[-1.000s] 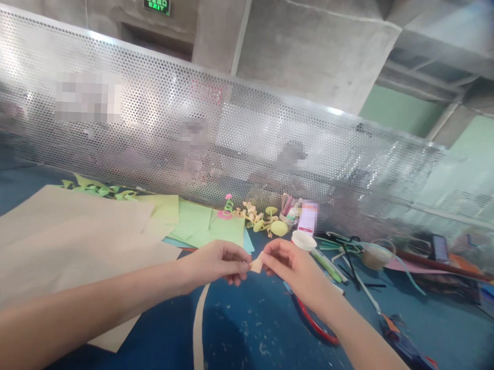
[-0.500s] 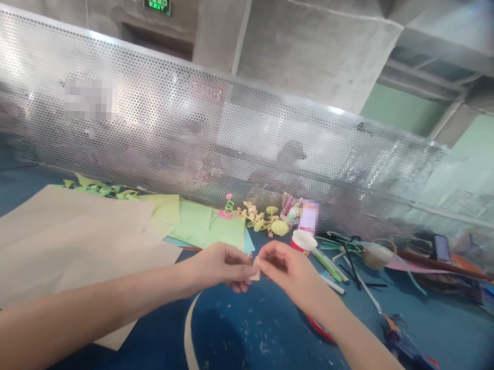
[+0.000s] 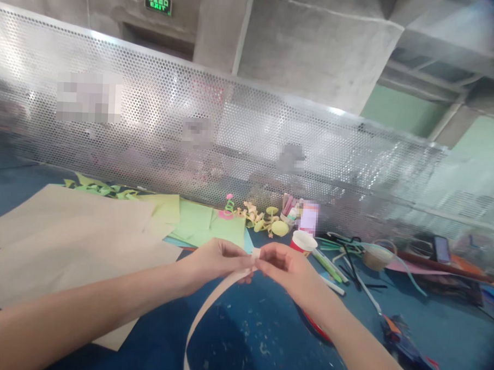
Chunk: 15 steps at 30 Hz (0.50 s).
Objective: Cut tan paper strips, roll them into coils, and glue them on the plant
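The pale paper strip (image 3: 211, 302) is suspended above the worktop (image 3: 232, 331), curved down toward the near side. Its upper end is pinched between the fingertips of the left hand (image 3: 217, 263) and right hand (image 3: 282, 263); each grip is closed on it. Beige sheets (image 3: 84, 249) are laid left; a cup (image 3: 304, 242) is placed far right.
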{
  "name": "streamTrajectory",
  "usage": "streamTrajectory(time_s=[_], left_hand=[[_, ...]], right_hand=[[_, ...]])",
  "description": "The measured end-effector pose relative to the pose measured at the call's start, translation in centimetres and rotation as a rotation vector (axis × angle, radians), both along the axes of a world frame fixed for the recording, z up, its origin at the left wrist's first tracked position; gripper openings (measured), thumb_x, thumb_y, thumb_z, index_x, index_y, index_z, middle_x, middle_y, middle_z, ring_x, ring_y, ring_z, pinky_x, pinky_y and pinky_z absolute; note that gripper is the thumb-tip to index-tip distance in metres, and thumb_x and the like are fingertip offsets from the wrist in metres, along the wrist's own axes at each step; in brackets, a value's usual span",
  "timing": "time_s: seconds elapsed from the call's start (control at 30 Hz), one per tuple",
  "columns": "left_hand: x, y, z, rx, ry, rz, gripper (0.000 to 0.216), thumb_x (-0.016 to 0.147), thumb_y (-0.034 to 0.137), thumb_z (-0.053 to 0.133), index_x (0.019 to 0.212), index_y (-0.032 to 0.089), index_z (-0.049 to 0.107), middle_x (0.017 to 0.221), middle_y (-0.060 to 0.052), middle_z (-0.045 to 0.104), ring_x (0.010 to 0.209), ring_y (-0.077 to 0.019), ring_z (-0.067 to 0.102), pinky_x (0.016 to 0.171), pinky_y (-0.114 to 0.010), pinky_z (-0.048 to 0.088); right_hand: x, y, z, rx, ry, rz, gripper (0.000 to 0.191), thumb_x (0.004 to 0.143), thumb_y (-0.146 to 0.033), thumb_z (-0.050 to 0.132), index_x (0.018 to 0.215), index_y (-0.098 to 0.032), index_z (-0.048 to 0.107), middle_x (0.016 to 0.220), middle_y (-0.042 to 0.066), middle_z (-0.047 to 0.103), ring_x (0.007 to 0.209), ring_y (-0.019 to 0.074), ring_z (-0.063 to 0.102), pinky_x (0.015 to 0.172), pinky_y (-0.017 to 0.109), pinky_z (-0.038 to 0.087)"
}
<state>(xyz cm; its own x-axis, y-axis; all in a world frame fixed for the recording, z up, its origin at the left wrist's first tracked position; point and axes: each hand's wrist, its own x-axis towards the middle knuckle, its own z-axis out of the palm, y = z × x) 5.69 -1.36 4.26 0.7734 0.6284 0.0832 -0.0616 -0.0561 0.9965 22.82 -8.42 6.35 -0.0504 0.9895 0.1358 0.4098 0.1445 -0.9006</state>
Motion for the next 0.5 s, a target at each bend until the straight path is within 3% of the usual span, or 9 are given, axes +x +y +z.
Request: streamTrajectory(time_s=[0.23, 0.5], left_hand=[[0.2, 0.6, -0.6, -0.095, -0.042, 0.019, 0.028, 0.063, 0.027, 0.073, 0.086, 0.014, 0.064, 0.07, -0.004, 0.069, 0.065, -0.0129, 0.061, 0.068, -0.027, 0.047], [0.3, 0.7, -1.1, 0.005, -0.014, 0.048, 0.026, 0.064, 0.022, 0.071, 0.086, 0.014, 0.059, 0.071, -0.003, 0.067, 0.068, -0.014, 0.062, 0.073, -0.031, 0.047]], right_hand=[[0.1, 0.2, -0.1, 0.035, -0.025, -0.06, 0.019, 0.075, -0.035, 0.061, 0.083, -0.019, 0.058, 0.081, 0.002, 0.065, 0.074, 0.0141, 0.059, 0.071, 0.028, 0.047], [-0.2, 0.0, 0.0, -0.016, 0.001, -0.016, 0.022, 0.073, -0.036, 0.062, 0.084, -0.017, 0.058, 0.082, 0.003, 0.064, 0.077, 0.0148, 0.06, 0.072, 0.027, 0.046]])
